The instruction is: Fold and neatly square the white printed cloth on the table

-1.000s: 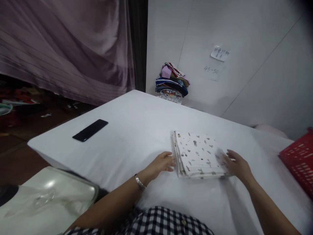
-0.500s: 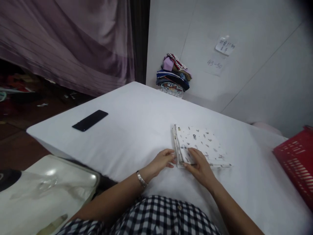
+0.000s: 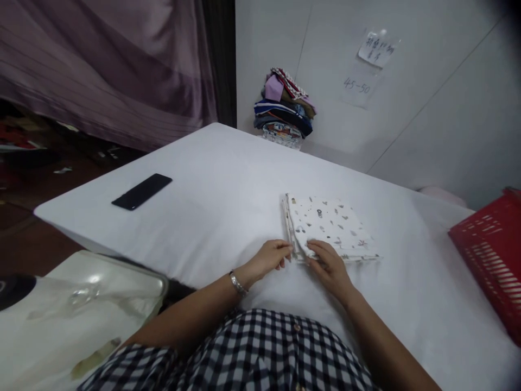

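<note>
Cloth (image 3: 331, 227), folded, lies flat on table (image 3: 211, 179). Right hand (image 3: 329, 267) presses near corner, fingers loose; left hand (image 3: 269, 256) fingertips at its edge, grasp unclear. Squaring step, likely; lifting would need underside grip

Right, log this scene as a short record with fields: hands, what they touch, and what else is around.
Left hand: fingertips at the left edge of the folded white cloth with small dark prints; grip unclear
Right hand: palm down, resting on the cloth's near corner
Surface: white-covered table
Far left: flat black phone
Far side, against wall: stack of folded multicoloured clothes
Right: red slatted plastic basket
Wall: white paper note
</note>
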The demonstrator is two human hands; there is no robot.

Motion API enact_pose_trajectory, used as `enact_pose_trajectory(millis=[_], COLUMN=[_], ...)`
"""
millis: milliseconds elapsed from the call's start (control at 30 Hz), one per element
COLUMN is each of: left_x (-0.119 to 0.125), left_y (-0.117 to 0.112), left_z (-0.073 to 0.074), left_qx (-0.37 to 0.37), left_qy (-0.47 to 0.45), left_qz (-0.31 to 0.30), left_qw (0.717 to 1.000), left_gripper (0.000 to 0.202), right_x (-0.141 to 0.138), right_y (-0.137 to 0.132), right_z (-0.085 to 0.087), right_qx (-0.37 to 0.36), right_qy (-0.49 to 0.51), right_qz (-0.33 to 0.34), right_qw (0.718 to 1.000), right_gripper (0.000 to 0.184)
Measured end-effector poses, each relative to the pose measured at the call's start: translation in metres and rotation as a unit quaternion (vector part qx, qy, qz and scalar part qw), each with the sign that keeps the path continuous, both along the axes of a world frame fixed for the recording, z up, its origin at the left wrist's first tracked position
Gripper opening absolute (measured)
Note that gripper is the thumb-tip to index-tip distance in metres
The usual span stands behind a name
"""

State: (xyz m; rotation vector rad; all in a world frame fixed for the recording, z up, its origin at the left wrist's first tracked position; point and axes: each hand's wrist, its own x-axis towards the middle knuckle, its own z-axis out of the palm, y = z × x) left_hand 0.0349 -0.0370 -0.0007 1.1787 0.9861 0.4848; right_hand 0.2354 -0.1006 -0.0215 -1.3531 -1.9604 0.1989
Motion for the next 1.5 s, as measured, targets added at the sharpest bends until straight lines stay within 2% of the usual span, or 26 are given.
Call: enact_pose_trajectory(millis=[167, 333, 433, 567, 700, 800, 867, 967, 1067, 1133, 1200, 1267, 1400, 1500], left_x=[0.005, 0.016, 0.018, 0.016, 0.014, 0.015, 0.016, 0.017, 0.012, 0.007, 0.001, -0.002, -0.001, 0.003], left_y=[-0.002, -0.004, -0.006, -0.005, -0.004, -0.005, -0.005, -0.005, -0.001, 0.002, 0.003, 0.003, 0.0, -0.002], left_z=[0.002, -0.003, -0.005, -0.005, -0.004, -0.001, 0.004, 0.01, 0.012, 0.009, 0.004, -0.001, -0.004, -0.003], left_qx=[-0.006, -0.023, -0.032, -0.041, -0.059, -0.07, -0.066, -0.045, -0.016, -0.004, -0.004, -0.009, -0.014, -0.03], left_qy=[0.018, 0.011, 0.0, 0.001, -0.032, -0.046, -0.052, -0.065, -0.061, -0.049, -0.038, -0.019, 0.013, 0.012], left_qz=[-0.013, -0.013, 0.002, 0.003, -0.004, -0.014, -0.016, -0.014, 0.015, 0.041, 0.065, 0.079, 0.045, 0.026], left_qw=[1.0, 1.0, 0.999, 0.999, 0.998, 0.996, 0.996, 0.997, 0.998, 0.998, 0.997, 0.997, 0.999, 0.999], left_gripper=[0.036, 0.036, 0.03, 0.019, 0.018, 0.022, 0.027, 0.03, 0.032, 0.029, 0.025, 0.022, 0.021, 0.022], right_x=[0.0, -0.009, -0.018, -0.023, -0.023, -0.024, -0.023, -0.018, -0.009, -0.004, -0.004, -0.007, -0.015, -0.017], right_y=[-0.001, 0.0, 0.001, 0.0, -0.003, -0.003, -0.002, 0.001, 0.004, 0.004, 0.003, 0.001, 0.0, 0.001], right_z=[0.007, 0.012, 0.004, -0.007, -0.009, -0.01, -0.009, -0.002, 0.005, 0.009, 0.012, 0.015, 0.02, 0.016], right_qx=[-0.042, -0.039, -0.004, 0.038, 0.057, 0.056, 0.039, -0.037, -0.107, -0.117, -0.116, -0.114, -0.1, -0.09], right_qy=[0.072, 0.104, 0.05, -0.041, -0.077, -0.075, -0.026, 0.135, 0.312, 0.386, 0.415, 0.408, 0.378, 0.366], right_qz=[0.01, -0.03, -0.049, -0.034, -0.015, -0.031, -0.053, -0.084, -0.166, -0.206, -0.21, -0.213, -0.221, -0.196], right_qw=[0.997, 0.993, 0.998, 0.998, 0.995, 0.995, 0.997, 0.987, 0.929, 0.892, 0.878, 0.88, 0.894, 0.905], right_gripper=[0.031, 0.025, 0.026, 0.029, 0.038, 0.044, 0.037, 0.026, 0.024, 0.027, 0.028, 0.027, 0.027, 0.025])
